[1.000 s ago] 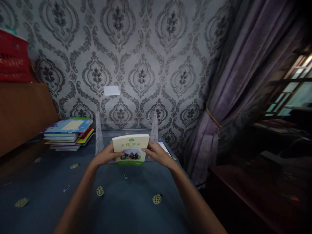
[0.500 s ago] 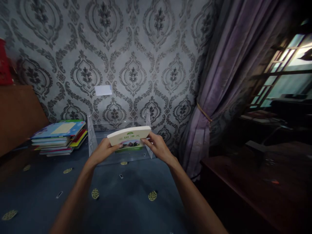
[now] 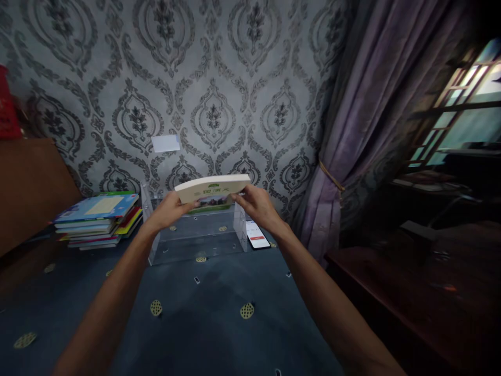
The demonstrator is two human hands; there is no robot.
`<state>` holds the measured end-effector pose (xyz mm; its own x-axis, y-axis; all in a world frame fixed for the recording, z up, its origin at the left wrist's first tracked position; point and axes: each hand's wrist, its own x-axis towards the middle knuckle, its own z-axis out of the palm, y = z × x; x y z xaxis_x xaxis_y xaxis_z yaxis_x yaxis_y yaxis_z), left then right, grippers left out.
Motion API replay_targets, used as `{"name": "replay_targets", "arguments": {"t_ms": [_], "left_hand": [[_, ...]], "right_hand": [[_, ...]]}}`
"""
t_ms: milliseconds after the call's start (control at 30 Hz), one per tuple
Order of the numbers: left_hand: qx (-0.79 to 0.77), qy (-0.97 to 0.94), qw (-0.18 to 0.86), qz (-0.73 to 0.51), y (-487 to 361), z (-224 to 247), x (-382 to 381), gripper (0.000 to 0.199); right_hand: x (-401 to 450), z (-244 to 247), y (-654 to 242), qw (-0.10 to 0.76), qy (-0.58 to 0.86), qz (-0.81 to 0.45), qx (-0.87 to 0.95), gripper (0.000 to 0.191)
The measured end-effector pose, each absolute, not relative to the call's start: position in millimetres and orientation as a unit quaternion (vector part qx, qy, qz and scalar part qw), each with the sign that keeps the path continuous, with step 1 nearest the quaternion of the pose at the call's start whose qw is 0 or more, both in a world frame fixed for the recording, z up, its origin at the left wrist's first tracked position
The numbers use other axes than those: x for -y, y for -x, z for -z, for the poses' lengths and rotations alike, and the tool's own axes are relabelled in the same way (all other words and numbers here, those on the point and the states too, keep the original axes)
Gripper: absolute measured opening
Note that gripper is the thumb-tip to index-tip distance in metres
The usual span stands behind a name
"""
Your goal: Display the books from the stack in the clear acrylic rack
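A book (image 3: 211,190) with a pale cover, green print and a landscape picture is held up between both hands. My left hand (image 3: 169,210) grips its left edge, thumb across the front cover. On the right edge, my right hand (image 3: 256,206) is closed the same way; the fingers behind the book are hidden. Below and around the book stands a clear plastic rack (image 3: 195,245) with see-through side walls, on the table by the wall. The book is tilted, its thick page edge on top.
A stack of books (image 3: 97,222) lies left of the rack, beside a brown wooden panel (image 3: 33,193). A phone (image 3: 257,235) with a lit screen lies at the rack's right side. A tied purple curtain (image 3: 332,203) hangs to the right. The tablecloth (image 3: 195,334) is dark blue.
Both hands have raised the book, and it now sits higher over the rack, slightly to the right. The phone beside the rack has come into sight.
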<state>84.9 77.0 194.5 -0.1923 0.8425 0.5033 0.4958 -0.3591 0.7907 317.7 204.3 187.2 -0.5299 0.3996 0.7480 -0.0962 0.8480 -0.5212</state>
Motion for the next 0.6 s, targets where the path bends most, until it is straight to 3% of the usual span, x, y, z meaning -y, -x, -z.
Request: {"name": "replay_targets", "arguments": {"t_ms": [367, 600], "left_hand": [[-0.518, -0.647, 0.103, -0.550, -78.9, -235.9, -97.3, 0.044], [-0.549, -0.692, -0.048, -0.466, -77.9, -270.5, -107.1, 0.045]], "right_hand": [[-238.7, -220.5, -309.1, 0.505, 0.067, -0.199, 0.837, 0.043], [-261.6, -243.9, -306.7, 0.536, 0.033, -0.172, 0.826, 0.048]]}}
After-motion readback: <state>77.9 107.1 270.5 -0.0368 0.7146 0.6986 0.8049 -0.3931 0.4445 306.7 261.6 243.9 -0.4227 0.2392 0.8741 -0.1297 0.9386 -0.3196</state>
